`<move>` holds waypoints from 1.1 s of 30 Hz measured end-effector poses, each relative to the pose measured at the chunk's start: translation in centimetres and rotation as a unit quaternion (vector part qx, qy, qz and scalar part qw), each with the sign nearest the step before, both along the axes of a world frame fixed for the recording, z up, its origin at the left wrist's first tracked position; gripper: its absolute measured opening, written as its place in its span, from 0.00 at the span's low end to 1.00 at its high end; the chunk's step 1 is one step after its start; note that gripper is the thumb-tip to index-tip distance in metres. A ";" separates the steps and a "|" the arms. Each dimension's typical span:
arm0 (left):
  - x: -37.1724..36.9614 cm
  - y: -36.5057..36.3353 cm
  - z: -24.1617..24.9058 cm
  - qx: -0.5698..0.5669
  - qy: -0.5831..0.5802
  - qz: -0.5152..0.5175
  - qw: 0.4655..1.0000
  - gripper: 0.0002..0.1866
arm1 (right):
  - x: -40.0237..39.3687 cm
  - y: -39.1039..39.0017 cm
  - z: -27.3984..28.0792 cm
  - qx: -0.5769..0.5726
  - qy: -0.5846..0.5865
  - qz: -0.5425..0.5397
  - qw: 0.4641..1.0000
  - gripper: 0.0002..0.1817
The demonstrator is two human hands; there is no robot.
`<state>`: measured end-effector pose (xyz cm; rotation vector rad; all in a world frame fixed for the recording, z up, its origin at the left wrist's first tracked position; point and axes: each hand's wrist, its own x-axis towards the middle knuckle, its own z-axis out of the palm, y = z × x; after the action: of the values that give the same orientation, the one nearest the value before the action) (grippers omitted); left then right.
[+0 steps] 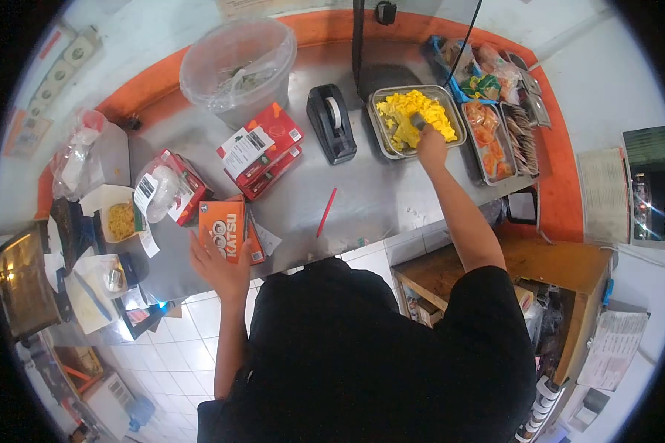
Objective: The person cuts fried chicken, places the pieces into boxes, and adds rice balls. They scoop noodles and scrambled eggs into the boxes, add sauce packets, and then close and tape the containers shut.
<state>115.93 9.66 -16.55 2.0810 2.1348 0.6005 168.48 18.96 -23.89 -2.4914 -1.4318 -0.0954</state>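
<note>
My right hand (431,142) is closed around the handle of a small grey utensil (418,120), whose end rests in yellow scrambled-egg-like food (434,109). That food lies in a square metal tray (396,155). On the left, my left hand (222,267) has its fingers spread against the front of an orange box (223,226) with white "KATSU" lettering. A second orange box shows partly beneath it. Between my hands, a red pen-like stick (326,212) lies on the metal table (292,214).
A black tape dispenser (331,124) stands mid-table, beside red boxes (262,150) and a plastic-lined bucket (236,70). Trays of orange food (488,142) and skewer-like items (521,140) sit right. Far left are a noodle box (122,220) and a knife (92,295).
</note>
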 end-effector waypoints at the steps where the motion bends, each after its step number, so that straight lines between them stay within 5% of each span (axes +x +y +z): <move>1: 0.1 0.1 0.2 -0.001 -0.009 0.009 1.000 0.49 | -0.5 0.5 -0.9 -0.026 -0.001 -0.001 1.000 0.09; 6: -0.6 0.0 0.4 0.006 -0.027 0.054 0.998 0.46 | -1.9 2.4 -2.7 -0.136 0.014 0.056 0.989 0.19; 13: -2.6 -1.1 0.4 0.007 0.003 0.086 0.996 0.44 | 3.6 6.3 -2.8 -0.226 -0.021 0.215 0.950 0.11; 18: -4.8 -1.8 -0.6 0.025 -0.004 0.109 0.994 0.42 | 4.4 3.7 -0.1 -0.223 0.260 0.140 0.929 0.10; 23: -6.1 -1.9 -0.4 0.022 0.008 0.106 0.994 0.41 | 4.1 0.9 1.5 -0.148 0.568 -0.009 0.810 0.09; 26: -6.8 -1.8 0.1 0.022 -0.005 0.106 0.994 0.41 | 5.3 0.1 1.1 -0.114 0.661 -0.024 0.741 0.08; 33: -9.1 -1.7 0.1 0.032 -0.010 0.117 0.993 0.39 | 5.6 -1.3 2.9 0.050 0.702 -0.068 0.707 0.08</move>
<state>106.87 7.93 -16.41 1.8576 2.3984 0.7199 174.07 17.62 -20.97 -1.6025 -0.4781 1.3304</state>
